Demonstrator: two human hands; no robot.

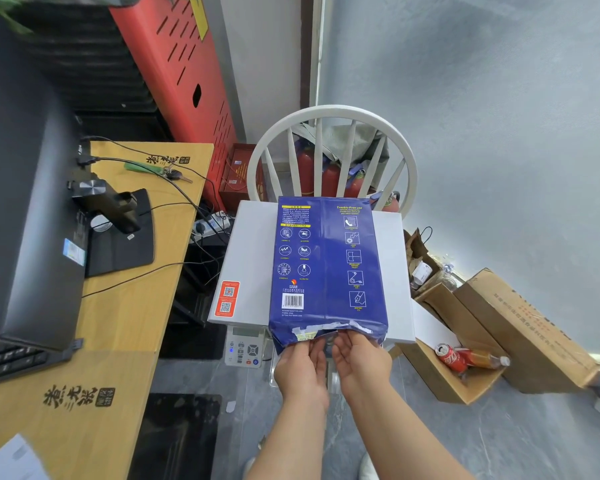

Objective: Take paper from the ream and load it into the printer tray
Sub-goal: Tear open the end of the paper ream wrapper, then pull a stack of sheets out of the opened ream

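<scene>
Both hands, left hand (300,370) and right hand (361,362), pinch the ream (326,268) wrapper's torn near end on the printer (250,258). Risk: wrapper rips wider, sheets spill toward the floor.

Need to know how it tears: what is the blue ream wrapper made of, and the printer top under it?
Ream wrapper: looks like glossy coated paper; the torn near edge shows white fibre. Printer top: smooth matte white, likely plastic. Both hands are at the torn end.
</scene>
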